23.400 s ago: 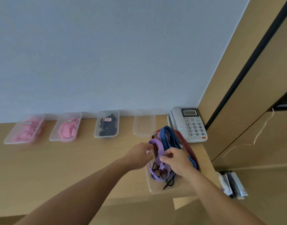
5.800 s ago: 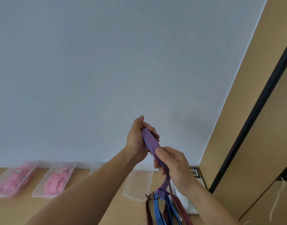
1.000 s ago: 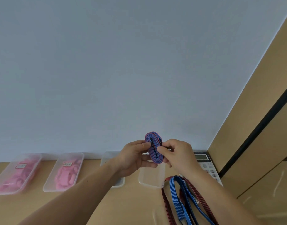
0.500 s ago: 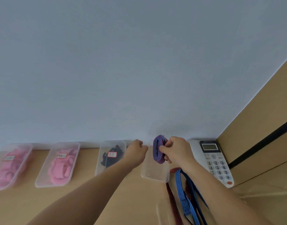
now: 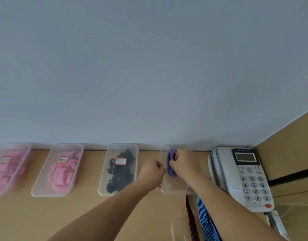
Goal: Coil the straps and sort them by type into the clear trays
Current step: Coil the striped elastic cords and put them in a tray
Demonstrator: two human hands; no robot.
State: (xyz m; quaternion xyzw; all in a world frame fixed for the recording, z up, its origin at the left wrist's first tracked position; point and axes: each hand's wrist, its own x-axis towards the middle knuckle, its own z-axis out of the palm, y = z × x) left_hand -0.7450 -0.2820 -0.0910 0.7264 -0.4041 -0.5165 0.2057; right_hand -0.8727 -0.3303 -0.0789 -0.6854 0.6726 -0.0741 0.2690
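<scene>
Head view, looking down at a pale wooden surface [image 5: 80,214] against a grey-blue wall. Four clear trays stand in a row along the wall.

The right hand [image 5: 184,164] holds a coiled strap [image 5: 171,164] on edge inside the rightmost clear tray [image 5: 175,190], toward its far end. The fingers are curled around the coil and pinch it from its 3 o'clock side. The strap is a flat purple band with fine blue and red stripes, wound into a long narrow oval. Whether it touches the tray floor cannot be told.

The left hand [image 5: 152,173] sits just at 9 o'clock of that tray, its fingers curled into a loose fist with nothing visible in it.

Further to 9 o'clock comes a tray of black straps [image 5: 118,171], then two trays of pink straps [image 5: 59,171] [image 5: 8,169]. All three carry a small red-bordered label.

At 6 o'clock of the rightmost tray lie uncoiled straps, partly under the right forearm: a blue-and-white striped strap [image 5: 204,216] and a dark red strap [image 5: 190,214], both running off the bottom edge. At 3 o'clock of the tray stands a white desk telephone [image 5: 243,178].
</scene>
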